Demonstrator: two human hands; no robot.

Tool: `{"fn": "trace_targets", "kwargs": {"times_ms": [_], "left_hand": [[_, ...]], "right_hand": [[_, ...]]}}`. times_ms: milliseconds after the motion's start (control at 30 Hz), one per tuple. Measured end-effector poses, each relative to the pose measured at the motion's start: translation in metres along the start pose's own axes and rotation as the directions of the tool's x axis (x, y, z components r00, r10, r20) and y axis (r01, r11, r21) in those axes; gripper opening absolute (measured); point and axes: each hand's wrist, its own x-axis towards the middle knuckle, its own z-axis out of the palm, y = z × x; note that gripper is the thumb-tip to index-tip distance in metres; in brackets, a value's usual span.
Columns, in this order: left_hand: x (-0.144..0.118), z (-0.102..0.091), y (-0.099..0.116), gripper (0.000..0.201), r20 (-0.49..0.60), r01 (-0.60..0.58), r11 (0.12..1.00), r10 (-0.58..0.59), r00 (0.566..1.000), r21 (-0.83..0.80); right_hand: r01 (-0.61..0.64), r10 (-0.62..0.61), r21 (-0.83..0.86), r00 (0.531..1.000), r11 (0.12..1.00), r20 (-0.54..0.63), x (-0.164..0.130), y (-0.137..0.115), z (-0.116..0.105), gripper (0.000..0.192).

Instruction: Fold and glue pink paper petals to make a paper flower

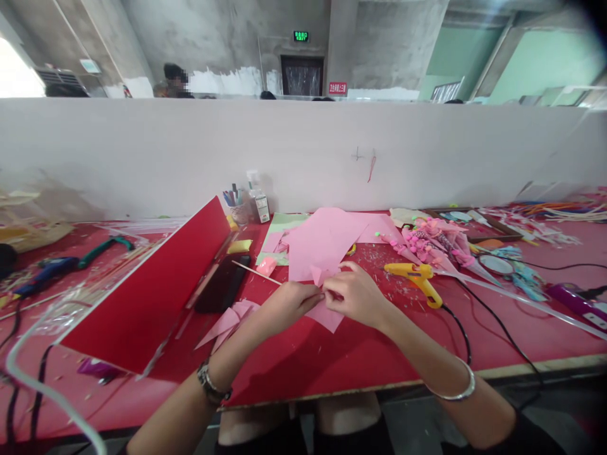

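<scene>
My left hand point(294, 304) and my right hand point(356, 294) meet over the middle of the table, fingertips pinched together. Between them is a small folded piece of pink paper point(318, 274); its lower part is hidden by the fingers. Pink paper sheets point(317, 235) lie just beyond the hands. Under the fingers, another pink corner point(328, 318) points toward me. A thin wooden stick point(256, 272) lies beside my left hand, near a pink lump point(266, 266). Left of my left forearm are folded pink paper pieces point(230, 322).
A yellow glue gun point(417, 278) with a black cord lies right of my hands, before a pile of pink paper cones point(439, 243). On the left stand a slanted red board point(156, 297) and a black phone point(222, 284). A pen cup point(238, 212) and bottle point(259, 203) stand by the partition point(303, 151).
</scene>
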Motion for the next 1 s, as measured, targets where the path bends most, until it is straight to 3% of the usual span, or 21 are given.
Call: {"fn": "trace_targets", "kwargs": {"times_ms": [267,367,433,500,600,667,733,800,867,933,1000], "left_hand": [[-0.014,-0.01,-0.013,0.034,0.026,0.047,0.994,-0.045,0.999,-0.095],[-0.021,-0.014,-0.021,0.034,0.014,0.102,0.988,-0.101,0.995,-0.113],[-0.023,-0.014,-0.024,0.034,-0.011,0.145,0.978,-0.148,0.989,-0.149],[-0.023,-0.01,-0.024,0.033,-0.032,0.185,0.958,-0.196,0.98,-0.222],[-0.016,0.003,-0.025,0.033,-0.074,0.184,0.913,-0.225,0.971,-0.363],[-0.009,0.013,-0.027,0.034,-0.119,0.161,0.895,-0.229,0.966,-0.416],[-0.004,0.02,-0.029,0.035,-0.163,0.166,0.89,-0.256,0.953,-0.424],[0.0,0.024,-0.031,0.034,-0.243,0.191,0.925,-0.279,0.929,-0.329],[0.002,0.026,-0.032,0.049,-0.314,0.234,0.964,-0.262,0.913,-0.125],[0.004,0.028,-0.031,0.068,-0.321,0.291,0.952,-0.248,0.914,0.093],[0.005,0.029,-0.032,0.075,-0.277,0.329,0.926,-0.272,0.922,0.187]], "right_hand": [[-0.114,0.114,0.009,0.993,0.993,0.017,-0.02,0.033,-0.004,0.016],[-0.264,0.264,0.009,0.964,0.965,-0.031,-0.028,0.045,-0.008,0.015],[-0.356,0.365,0.117,0.928,0.927,-0.067,-0.03,0.046,-0.007,0.013],[-0.376,0.41,0.346,0.911,0.86,-0.031,-0.028,0.042,-0.001,0.012],[-0.33,0.366,0.69,0.925,0.644,0.1,-0.02,0.03,0.016,0.019],[-0.32,0.334,0.787,0.93,0.528,0.154,-0.013,0.023,0.028,0.02],[-0.346,0.342,0.804,0.92,0.484,0.19,-0.008,0.02,0.038,0.019],[-0.387,0.381,0.791,0.9,0.474,0.212,-0.004,0.021,0.045,0.024],[-0.414,0.421,0.78,0.881,0.47,0.215,0.0,0.025,0.051,0.029],[-0.424,0.442,0.778,0.872,0.464,0.211,0.003,0.027,0.056,0.03],[-0.426,0.446,0.783,0.869,0.454,0.214,0.005,0.028,0.059,0.03]]}}
